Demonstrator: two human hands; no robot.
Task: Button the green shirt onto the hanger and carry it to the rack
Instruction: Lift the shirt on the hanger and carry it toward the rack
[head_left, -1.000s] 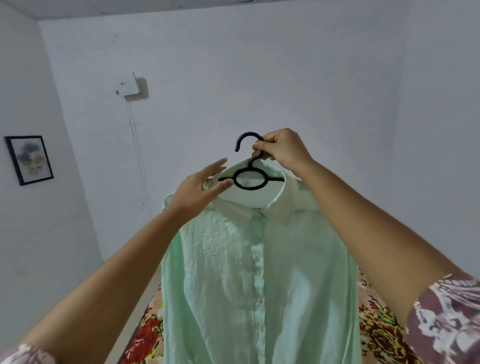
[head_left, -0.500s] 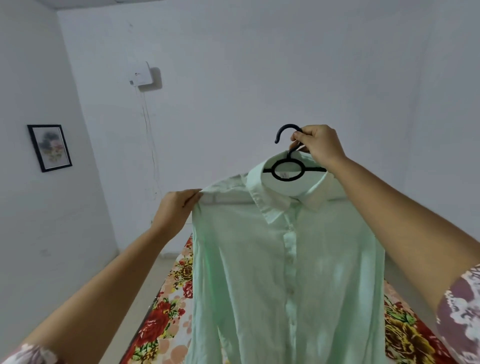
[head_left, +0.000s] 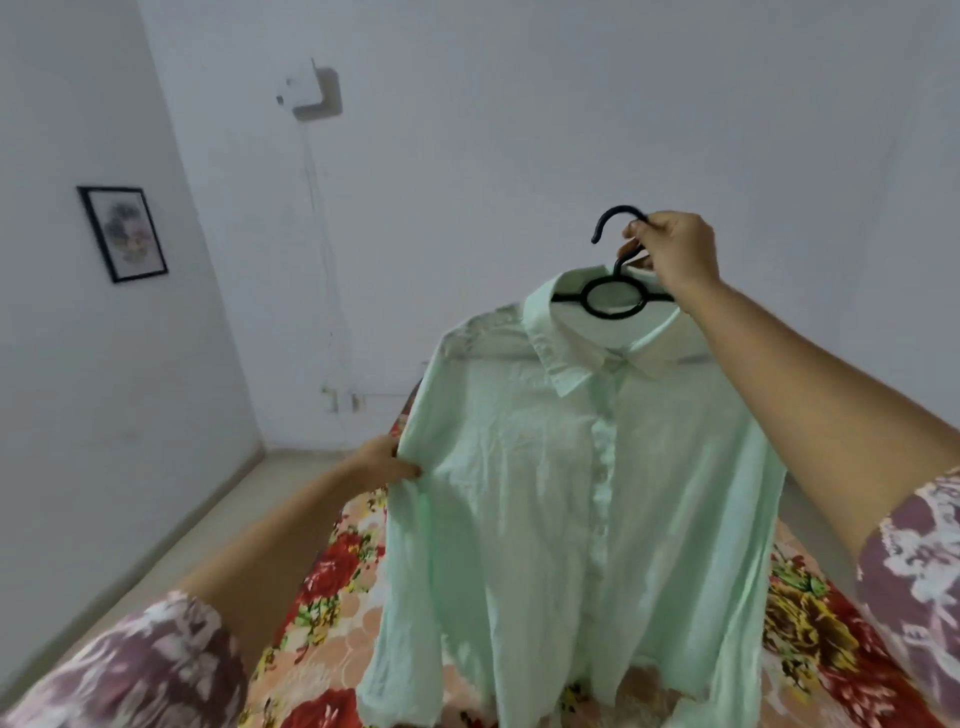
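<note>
Right hand (head_left: 675, 254) clenched round the black hanger (head_left: 613, 291) neck, green shirt (head_left: 571, 493) hanging buttoned from it above the floral bed (head_left: 332, 597), left hand (head_left: 384, 462) fingers pinching the shirt's sleeve edge, framed picture (head_left: 124, 234) on the side wall

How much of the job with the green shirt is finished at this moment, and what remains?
Done: the green shirt hangs on the black hanger, front looking buttoned. In hand: the right hand holds the hanger's neck above the floral bedsheet; the left hand pinches the shirt's side edge. Left: carrying it to the rack, which is not in view.
</note>
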